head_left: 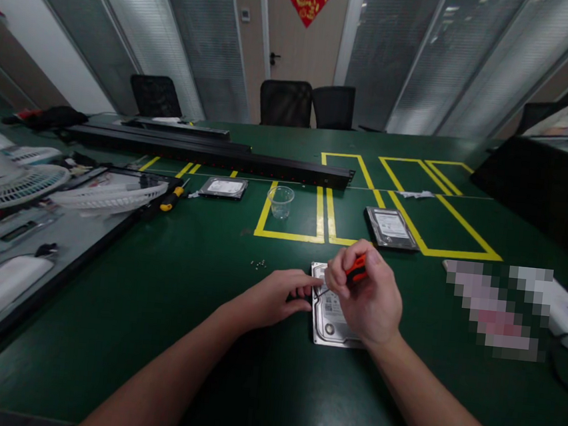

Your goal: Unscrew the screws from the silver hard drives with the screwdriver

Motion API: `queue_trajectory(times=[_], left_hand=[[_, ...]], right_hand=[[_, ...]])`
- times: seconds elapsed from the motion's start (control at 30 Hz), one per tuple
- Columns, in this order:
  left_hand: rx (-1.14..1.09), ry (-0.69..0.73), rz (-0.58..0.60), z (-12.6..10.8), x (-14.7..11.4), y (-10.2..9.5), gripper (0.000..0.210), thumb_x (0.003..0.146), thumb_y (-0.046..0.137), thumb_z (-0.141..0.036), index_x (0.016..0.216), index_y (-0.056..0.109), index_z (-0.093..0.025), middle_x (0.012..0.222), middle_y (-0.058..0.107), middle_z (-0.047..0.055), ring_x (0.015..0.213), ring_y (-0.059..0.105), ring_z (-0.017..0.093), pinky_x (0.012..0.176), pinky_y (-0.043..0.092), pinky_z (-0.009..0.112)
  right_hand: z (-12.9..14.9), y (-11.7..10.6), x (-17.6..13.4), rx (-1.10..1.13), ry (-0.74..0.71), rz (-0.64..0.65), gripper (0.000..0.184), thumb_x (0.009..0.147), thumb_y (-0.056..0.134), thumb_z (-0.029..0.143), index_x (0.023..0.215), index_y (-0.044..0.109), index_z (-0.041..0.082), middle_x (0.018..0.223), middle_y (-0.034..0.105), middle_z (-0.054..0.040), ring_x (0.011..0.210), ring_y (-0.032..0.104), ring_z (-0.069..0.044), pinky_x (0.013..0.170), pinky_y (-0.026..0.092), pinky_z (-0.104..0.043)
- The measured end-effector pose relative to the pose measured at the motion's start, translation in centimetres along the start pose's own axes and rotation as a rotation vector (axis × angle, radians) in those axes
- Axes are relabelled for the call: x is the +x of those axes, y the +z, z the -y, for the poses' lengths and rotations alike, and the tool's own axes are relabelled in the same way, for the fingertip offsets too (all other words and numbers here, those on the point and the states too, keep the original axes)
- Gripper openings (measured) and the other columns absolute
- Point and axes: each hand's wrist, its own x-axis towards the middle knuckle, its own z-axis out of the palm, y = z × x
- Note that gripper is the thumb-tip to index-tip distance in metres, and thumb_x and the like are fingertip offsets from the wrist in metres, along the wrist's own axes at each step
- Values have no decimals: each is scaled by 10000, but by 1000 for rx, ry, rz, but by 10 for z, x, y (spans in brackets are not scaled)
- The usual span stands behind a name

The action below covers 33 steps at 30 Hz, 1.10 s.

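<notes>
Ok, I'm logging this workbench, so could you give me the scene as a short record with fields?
right hand: right hand gripping a red-handled screwdriver
left hand: left hand at the left edge of the near hard drive; exact contact unclear
near drive: flat on the green table, partly hidden by the right hand
other drives: left drive, right drive
loose bits: tiny pieces, too small to identify
container: clear cup, upright
</notes>
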Motion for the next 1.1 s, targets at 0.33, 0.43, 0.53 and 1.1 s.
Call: queue_trajectory(times=[0.33,0.43,0.53,1.1], left_hand=[[-18,-6,-4,0,0,0,367,911,782,-90,1258,726,-197,982,681,26,875,620,176,809,506,289],[-18,-7,-6,-1,0,-1,348,913,776,-86,1241,727,-191,981,678,26,871,618,173,802,500,284],[-26,3,-8,-1,0,0,300,920,771,-95,1203,729,-189,978,670,23,874,618,171,801,491,280],[-33,20,-17,6,-2,2,286,932,780,-134,1206,722,-193,1001,681,28,888,631,173,810,500,278]], right_hand=[[0,1,-1,-69,-7,-7,323,1044,551,449,815,595,226,632,535,25,500,349,-116,520,272,-286],[0,0,-1,-66,1,-7,322,1045,549,445,817,594,221,637,539,22,504,355,-115,523,275,-287],[-1,0,1,-76,11,2,328,1048,545,464,834,596,220,645,540,24,507,363,-111,527,289,-286],[-6,4,5,-151,29,10,348,1070,516,484,857,611,226,652,520,32,518,364,-111,516,304,-275]])
